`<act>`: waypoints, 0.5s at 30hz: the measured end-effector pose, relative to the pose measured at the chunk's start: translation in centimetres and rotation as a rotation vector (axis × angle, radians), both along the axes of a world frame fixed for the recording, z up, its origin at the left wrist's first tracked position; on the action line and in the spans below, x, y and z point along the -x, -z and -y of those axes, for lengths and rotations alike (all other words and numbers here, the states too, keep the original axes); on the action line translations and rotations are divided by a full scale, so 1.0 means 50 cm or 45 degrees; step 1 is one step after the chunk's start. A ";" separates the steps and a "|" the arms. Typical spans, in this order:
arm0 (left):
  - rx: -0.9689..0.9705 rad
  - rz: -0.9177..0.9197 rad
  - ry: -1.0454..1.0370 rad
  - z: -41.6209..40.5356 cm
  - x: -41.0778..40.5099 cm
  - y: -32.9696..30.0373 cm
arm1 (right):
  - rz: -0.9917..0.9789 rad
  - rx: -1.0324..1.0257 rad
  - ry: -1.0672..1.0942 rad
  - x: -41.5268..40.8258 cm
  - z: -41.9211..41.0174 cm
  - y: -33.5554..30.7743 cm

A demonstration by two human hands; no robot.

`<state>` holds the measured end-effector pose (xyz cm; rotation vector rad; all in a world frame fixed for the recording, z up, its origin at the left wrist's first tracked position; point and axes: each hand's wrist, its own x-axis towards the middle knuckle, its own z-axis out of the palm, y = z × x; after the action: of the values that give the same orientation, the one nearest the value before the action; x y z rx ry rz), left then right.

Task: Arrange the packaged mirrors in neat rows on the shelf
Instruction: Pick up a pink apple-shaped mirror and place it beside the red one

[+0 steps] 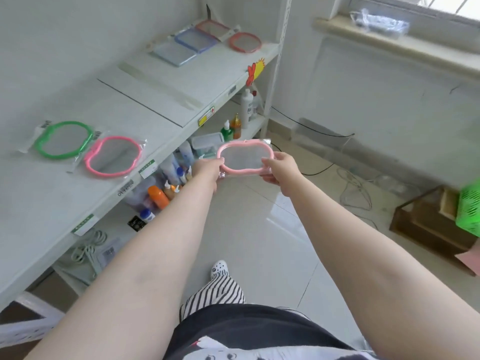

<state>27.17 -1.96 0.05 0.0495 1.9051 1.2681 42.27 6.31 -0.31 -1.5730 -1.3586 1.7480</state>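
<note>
Shelf (pixel 145 89) runs along the left wall, white top tier mostly bare, lower tiers packed with bottles (pixel 168 183).

Far end of the top tier: 4 packaged mirrors in a tight cluster, pale blue (pixel 173 53), blue (pixel 195 40), a red-framed rectangle (pixel 211 28), red oval (pixel 245 42). Looks like 1 row already started there, though blur makes the edges hard to read.

Near end: green mirror (pixel 63 139) and pink mirror (pixel 113 156) side by side, bags just touching. Probably the start of a 2nd row.

Pale pink mirror (pixel 245 157) is off the shelf, held out over the floor in front of the shelf edge, roughly level, glass facing up.

Left hand (pixel 207 168) grips its left end, fingers curled round the frame and bag. Right hand (pixel 281 166) pinches the right end, thumb on top, fingers under. 2-hand hold likely keeps the slippery bag flat and squared before setting it down.

Likely next slot: beside the pink one, to extend that row.
</note>
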 end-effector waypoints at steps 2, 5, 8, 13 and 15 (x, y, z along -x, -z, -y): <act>0.008 0.008 0.041 -0.035 -0.007 -0.002 | -0.030 0.016 0.034 -0.012 -0.030 0.008; 0.013 0.010 0.099 -0.102 -0.011 0.003 | -0.057 0.039 0.095 -0.019 -0.088 0.011; 0.020 0.003 0.184 -0.189 -0.002 0.008 | -0.055 0.054 0.156 -0.015 -0.162 0.013; 0.036 -0.022 0.277 -0.334 0.025 0.013 | 0.012 0.024 0.244 0.002 -0.281 0.012; 0.037 -0.033 0.301 -0.378 0.028 0.018 | 0.033 0.026 0.284 0.006 -0.317 0.015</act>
<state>25.78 16.96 -0.86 0.2691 1.8768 1.0850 41.99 22.14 -1.06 -1.6926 -1.1310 1.6167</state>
